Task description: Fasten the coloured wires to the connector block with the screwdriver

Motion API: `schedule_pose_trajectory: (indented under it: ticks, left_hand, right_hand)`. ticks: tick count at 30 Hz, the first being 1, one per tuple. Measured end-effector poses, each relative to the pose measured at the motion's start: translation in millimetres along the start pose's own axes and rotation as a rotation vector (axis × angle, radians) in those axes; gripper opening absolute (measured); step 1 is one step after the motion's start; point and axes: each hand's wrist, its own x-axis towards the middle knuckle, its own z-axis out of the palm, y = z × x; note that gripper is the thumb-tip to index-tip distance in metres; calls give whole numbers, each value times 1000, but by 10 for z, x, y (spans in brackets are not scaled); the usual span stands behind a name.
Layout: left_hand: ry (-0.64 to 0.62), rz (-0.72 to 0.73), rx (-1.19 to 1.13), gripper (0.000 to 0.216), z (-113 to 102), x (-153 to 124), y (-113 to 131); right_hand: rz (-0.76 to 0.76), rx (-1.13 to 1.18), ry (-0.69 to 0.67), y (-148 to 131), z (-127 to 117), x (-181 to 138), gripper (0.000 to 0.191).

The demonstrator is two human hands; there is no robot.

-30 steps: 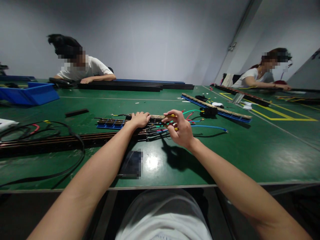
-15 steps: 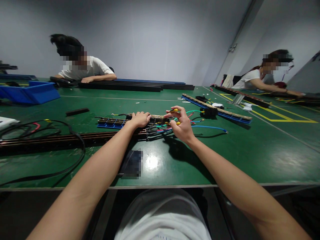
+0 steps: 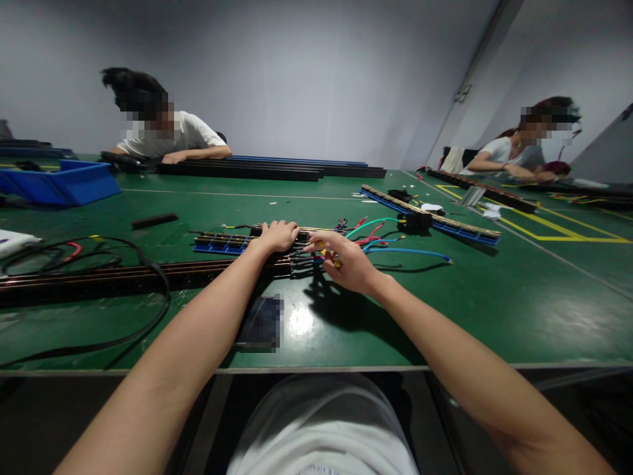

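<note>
left hand (image 3: 277, 236) curled over the rail (image 3: 222, 241), grip unclear; right hand (image 3: 346, 264) seemingly pinches a half-hidden yellow-tipped wire (image 3: 322, 250)

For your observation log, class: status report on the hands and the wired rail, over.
Left hand clamped on short rail. Right hand pinching yellow-tipped wire at its end. Loose coloured wires trail right.
</note>
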Motion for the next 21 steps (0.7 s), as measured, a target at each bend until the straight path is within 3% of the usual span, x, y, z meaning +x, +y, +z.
schedule_pose_trajectory:
  ticks: [4, 8, 15, 21]
  left_hand:
    - [-2, -1, -1, 53, -2, -1, 0]
    - [-2, 7, -12, 54, 5, 17, -9]
    - [-11, -1, -23, 55, 2, 42, -10]
    - [-4, 0, -24, 55, 30, 70, -32]
  right_hand:
    - [255, 143, 319, -11, -128, 19, 50]
    - [370, 68, 557, 68, -304, 19, 48]
    - [434, -93, 564, 348, -427, -63, 49]
    - [433, -49, 347, 506, -367, -142, 51]
